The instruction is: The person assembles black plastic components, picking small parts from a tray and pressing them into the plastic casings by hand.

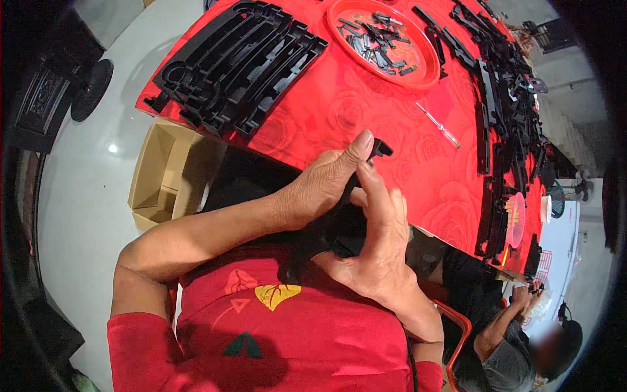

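In front of my chest, both hands are on a long black plastic part [382,149]. Its hooked end sticks out past my fingertips; the rest is mostly hidden by my hands and blends into the dark area behind. My left hand [324,175] is closed on it near that end, thumb along the top. My right hand [381,238] curls around it from the right, with the index finger up by the left thumb and the right thumb lower down. Beyond my hands, a screwdriver [439,125] with a clear handle lies on the red flowered tablecloth [339,134].
Long black plastic trays [241,62] lie side by side at the far left. A red round tray [428,75] holds small dark pieces. Black parts [513,111] heap along the right, near a pink basket [515,219]. An open cardboard box [157,173] stands below the table's left edge. Another person [506,346] sits at right.
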`<state>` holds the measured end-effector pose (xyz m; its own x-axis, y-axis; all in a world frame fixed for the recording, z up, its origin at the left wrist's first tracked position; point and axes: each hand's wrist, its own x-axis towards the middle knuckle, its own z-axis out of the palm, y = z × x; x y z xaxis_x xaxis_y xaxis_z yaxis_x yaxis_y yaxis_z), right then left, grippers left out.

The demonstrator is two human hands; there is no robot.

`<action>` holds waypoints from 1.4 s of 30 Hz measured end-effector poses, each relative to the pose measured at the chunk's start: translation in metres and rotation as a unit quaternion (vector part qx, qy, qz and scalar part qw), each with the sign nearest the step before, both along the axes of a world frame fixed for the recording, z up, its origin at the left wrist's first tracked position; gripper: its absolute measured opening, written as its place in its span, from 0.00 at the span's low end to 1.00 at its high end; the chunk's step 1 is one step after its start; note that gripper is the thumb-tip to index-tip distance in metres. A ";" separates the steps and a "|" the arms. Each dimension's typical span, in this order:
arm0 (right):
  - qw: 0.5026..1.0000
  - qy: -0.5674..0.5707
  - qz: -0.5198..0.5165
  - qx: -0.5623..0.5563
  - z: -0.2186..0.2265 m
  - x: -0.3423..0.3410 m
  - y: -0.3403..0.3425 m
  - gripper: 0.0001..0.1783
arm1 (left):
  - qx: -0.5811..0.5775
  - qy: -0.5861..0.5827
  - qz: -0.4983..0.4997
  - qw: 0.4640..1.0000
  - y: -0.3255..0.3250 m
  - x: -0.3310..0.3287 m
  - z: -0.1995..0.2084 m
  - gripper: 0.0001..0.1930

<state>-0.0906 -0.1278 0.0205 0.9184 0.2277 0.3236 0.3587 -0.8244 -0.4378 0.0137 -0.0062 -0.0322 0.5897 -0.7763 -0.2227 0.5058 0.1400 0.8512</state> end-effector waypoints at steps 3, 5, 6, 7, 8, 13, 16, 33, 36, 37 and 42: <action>1.000 0.005 0.012 0.006 0.004 0.000 0.002 0.65 | -0.032 0.058 -0.001 0.998 -0.002 -0.002 -0.014 0.37; 1.000 0.016 0.015 0.003 0.004 0.000 0.002 0.65 | -0.046 0.088 -0.018 0.995 -0.001 0.000 -0.020 0.39; 1.000 0.009 0.024 0.006 0.003 -0.001 0.002 0.65 | -0.046 0.089 -0.019 0.995 -0.001 -0.001 -0.018 0.39; 0.999 0.001 0.033 0.009 0.002 -0.002 0.002 0.65 | -0.036 0.072 -0.007 0.997 -0.001 -0.001 -0.015 0.39; 0.999 0.002 0.031 0.009 0.002 -0.002 0.001 0.65 | -0.026 0.055 0.004 0.998 -0.001 -0.001 -0.012 0.39; 0.998 0.052 0.012 0.027 0.003 -0.006 0.002 0.54 | -0.021 0.054 0.023 0.998 -0.003 -0.006 -0.008 0.39; 0.998 0.024 0.019 0.050 -0.002 -0.007 0.000 0.52 | -0.025 0.045 0.037 0.998 -0.005 -0.008 -0.007 0.39; 0.998 0.061 0.017 0.008 0.004 -0.010 -0.001 0.38 | 0.005 0.042 0.053 0.998 -0.005 -0.014 -0.004 0.39; 0.999 0.048 0.018 0.012 0.000 -0.010 -0.001 0.36 | -0.016 0.007 0.024 1.000 -0.004 -0.010 -0.008 0.39; 0.999 0.033 0.023 0.011 -0.001 -0.008 -0.002 0.35 | -0.009 0.005 0.017 1.000 -0.004 -0.009 -0.009 0.39; 0.999 0.029 0.016 0.022 -0.005 -0.012 -0.004 0.34 | -0.011 0.008 0.009 1.000 -0.007 -0.010 -0.011 0.38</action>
<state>-0.1023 -0.1315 0.0150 0.9282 0.2437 0.2813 0.3578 -0.7921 -0.4945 0.0037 -0.0129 -0.0436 0.6000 -0.7704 -0.2155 0.5166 0.1675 0.8397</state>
